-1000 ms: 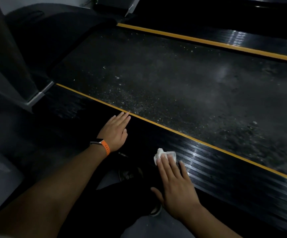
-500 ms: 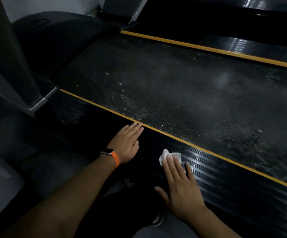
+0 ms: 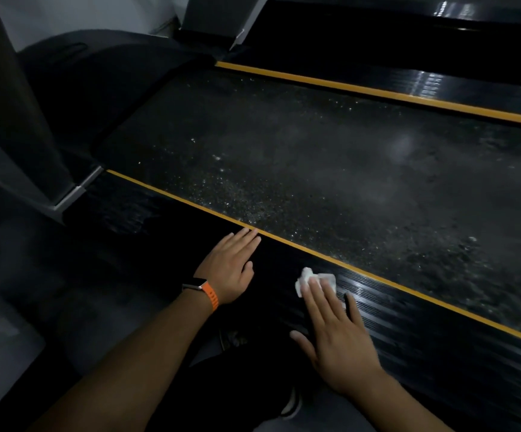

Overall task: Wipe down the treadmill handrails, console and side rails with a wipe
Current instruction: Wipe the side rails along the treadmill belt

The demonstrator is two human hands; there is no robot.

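Head view, nearest first: the right hand (image 3: 337, 335) lies flat with fingers straight and spread, pressing the white wipe (image 3: 307, 277) onto the ribbed black side rail (image 3: 409, 322). The wipe peeks out past the fingertips. Just beside it, the left hand (image 3: 231, 269) rests open on the same rail, fingertips at the yellow stripe (image 3: 362, 274). The wipe looks light, soft and crumpled, likely to bunch on the ribs, so flat fingers over its middle suit it best. Beyond lies the dusty belt (image 3: 315, 169), then the far side rail (image 3: 440, 85). Against a second ago, the wipe sits closer to the stripe, while the left hand has stayed planted.
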